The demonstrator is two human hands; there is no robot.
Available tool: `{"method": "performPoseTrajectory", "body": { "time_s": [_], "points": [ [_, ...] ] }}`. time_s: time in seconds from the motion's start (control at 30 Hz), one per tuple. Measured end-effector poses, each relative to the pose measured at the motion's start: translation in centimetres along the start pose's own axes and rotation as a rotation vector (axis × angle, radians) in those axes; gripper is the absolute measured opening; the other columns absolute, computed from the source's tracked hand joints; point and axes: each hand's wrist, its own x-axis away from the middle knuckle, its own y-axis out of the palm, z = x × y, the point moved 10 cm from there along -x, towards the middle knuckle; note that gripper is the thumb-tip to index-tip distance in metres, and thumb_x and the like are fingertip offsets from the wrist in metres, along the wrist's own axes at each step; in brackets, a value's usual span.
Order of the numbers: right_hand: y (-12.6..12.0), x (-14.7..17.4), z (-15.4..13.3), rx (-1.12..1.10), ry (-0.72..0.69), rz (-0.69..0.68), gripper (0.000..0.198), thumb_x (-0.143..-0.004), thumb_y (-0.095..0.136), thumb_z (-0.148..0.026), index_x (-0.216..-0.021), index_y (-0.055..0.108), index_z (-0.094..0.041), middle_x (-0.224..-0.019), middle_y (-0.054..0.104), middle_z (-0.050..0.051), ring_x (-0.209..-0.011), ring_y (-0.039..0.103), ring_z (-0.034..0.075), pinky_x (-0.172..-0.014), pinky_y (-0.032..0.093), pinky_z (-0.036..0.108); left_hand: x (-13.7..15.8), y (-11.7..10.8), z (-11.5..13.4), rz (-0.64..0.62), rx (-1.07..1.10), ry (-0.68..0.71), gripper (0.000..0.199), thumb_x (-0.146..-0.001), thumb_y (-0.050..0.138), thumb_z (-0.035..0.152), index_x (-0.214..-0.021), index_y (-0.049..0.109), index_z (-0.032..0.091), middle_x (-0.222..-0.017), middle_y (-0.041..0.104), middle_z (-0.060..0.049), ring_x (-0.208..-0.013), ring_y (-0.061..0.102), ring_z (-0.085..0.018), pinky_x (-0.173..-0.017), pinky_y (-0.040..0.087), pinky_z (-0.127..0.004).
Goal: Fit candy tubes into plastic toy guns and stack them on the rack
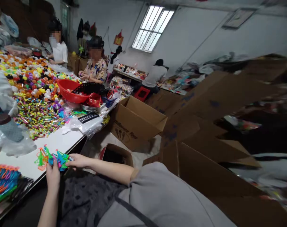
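Observation:
Over the near edge of the white table (51,145), both hands are at a bunch of small colourful plastic toys (59,157) in green, orange, blue and pink. My left hand (53,175) pinches the bunch from below, thumb up against it. On its right end the fingers of my right hand (78,160) are closed; they partly hide the pieces there. The toys' exact kind is too small to tell. Rows of similar bright plastic toys (3,183) lie on the table to the left of my left hand.
Heaps of small coloured pieces (37,116) cover the table behind a grey bottle (9,127). A red basin (71,91) stands farther back. Open cardboard boxes (138,123) are on the right, near my right arm. Several people sit at work beyond.

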Motion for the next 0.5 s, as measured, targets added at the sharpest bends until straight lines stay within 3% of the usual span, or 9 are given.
{"method": "performPoseTrajectory", "body": {
  "time_s": [0.1, 0.17, 0.27, 0.3, 0.37, 0.5],
  "points": [
    [-1.5, -2.8, -0.9, 0.045, -0.038, 0.074, 0.007, -0.083, 0.057, -0.019, -0.078, 0.052, -0.020, -0.060, 0.055, -0.009, -0.040, 0.044, 0.006, -0.040, 0.037, 0.018, -3.6, 1.0, -0.8, 0.039, -0.023, -0.044, 0.046, -0.082, 0.049, 0.046, -0.118, 0.055, 0.017, -0.106, 0.066, -0.009, -0.102, 0.063, -0.025, -0.097, 0.049, -0.041],
    [-2.2, -4.6, -1.4, 0.092, -0.037, 0.123, 0.006, -0.082, 0.058, -0.019, -0.078, 0.054, -0.021, -0.058, 0.054, -0.008, -0.040, 0.044, 0.007, -0.042, 0.038, 0.020, -4.9, 1.5, -0.5, 0.025, -0.077, -0.121, 0.045, -0.085, 0.045, 0.043, -0.121, 0.053, 0.017, -0.096, 0.066, -0.009, -0.083, 0.066, -0.022, -0.080, 0.056, -0.039],
    [-2.9, -6.6, -1.6, 0.201, -0.016, 0.196, 0.005, -0.080, 0.057, -0.021, -0.085, 0.057, -0.020, -0.059, 0.055, -0.006, -0.046, 0.046, 0.009, -0.049, 0.042, 0.023, -5.0, 2.8, 1.4, -0.120, -0.254, -0.140, 0.045, -0.092, 0.028, 0.040, -0.123, 0.048, 0.013, -0.087, 0.067, -0.010, -0.062, 0.064, -0.019, -0.058, 0.056, -0.035],
    [-3.2, -7.3, -1.6, 0.246, -0.018, 0.216, 0.009, -0.079, 0.057, -0.021, -0.088, 0.057, -0.019, -0.063, 0.057, -0.005, -0.052, 0.049, 0.010, -0.055, 0.044, 0.023, -4.9, 3.2, 2.0, -0.179, -0.394, -0.106, 0.047, -0.095, 0.018, 0.036, -0.123, 0.047, 0.012, -0.088, 0.067, -0.012, -0.062, 0.065, -0.018, -0.057, 0.055, -0.033],
    [-3.7, -8.9, -1.4, 0.342, -0.027, 0.238, 0.013, -0.078, 0.056, -0.023, -0.090, 0.057, -0.018, -0.073, 0.061, -0.002, -0.065, 0.053, 0.011, -0.067, 0.046, 0.024, -4.8, 2.3, 1.8, -0.132, -0.448, -0.175, 0.044, -0.096, 0.020, 0.036, -0.120, 0.050, 0.015, -0.089, 0.068, -0.011, -0.066, 0.066, -0.017, -0.061, 0.055, -0.030],
    [-4.3, -12.5, -0.6, 0.529, -0.089, 0.263, 0.025, -0.077, 0.051, -0.029, -0.098, 0.054, -0.016, -0.094, 0.063, 0.005, -0.084, 0.055, 0.016, -0.080, 0.043, 0.028, -5.1, 0.2, 0.2, 0.001, -0.572, -0.276, 0.029, -0.093, 0.038, 0.027, -0.109, 0.058, 0.014, -0.109, 0.066, -0.018, -0.106, 0.063, -0.025, -0.091, 0.048, -0.040]
  ]
}}
